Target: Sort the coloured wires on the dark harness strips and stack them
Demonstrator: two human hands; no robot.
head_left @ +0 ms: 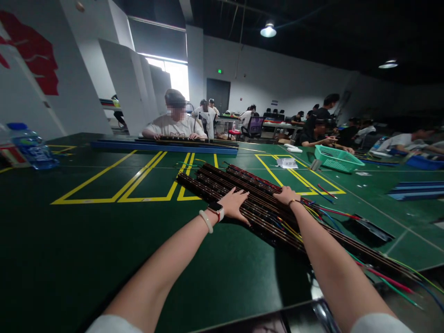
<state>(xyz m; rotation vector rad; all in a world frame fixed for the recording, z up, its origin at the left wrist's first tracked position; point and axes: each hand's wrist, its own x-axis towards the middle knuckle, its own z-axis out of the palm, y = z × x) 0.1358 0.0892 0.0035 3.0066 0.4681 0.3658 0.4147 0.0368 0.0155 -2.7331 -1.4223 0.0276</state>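
Several long black rails (222,188) with copper-coloured lines lie side by side, slanting across the green table. My left hand (234,203) rests flat on the near rails, fingers spread, gripping nothing. On the far side, my right hand (287,195) curls its fingers over a rail by its edge; its fingertips are partly hidden. Coloured wires (291,230) run along the rails between my arms. More loose wires (391,280), red, green and blue, trail from the rail ends at lower right.
Yellow tape outlines (114,200) mark the green table (138,240). A water bottle (33,147) stands at left, a green basket (338,158) at right. Across the table, a person (178,120) handles a rail over blue channels (166,147). A dark tray-like piece (371,230) lies right of my rails.
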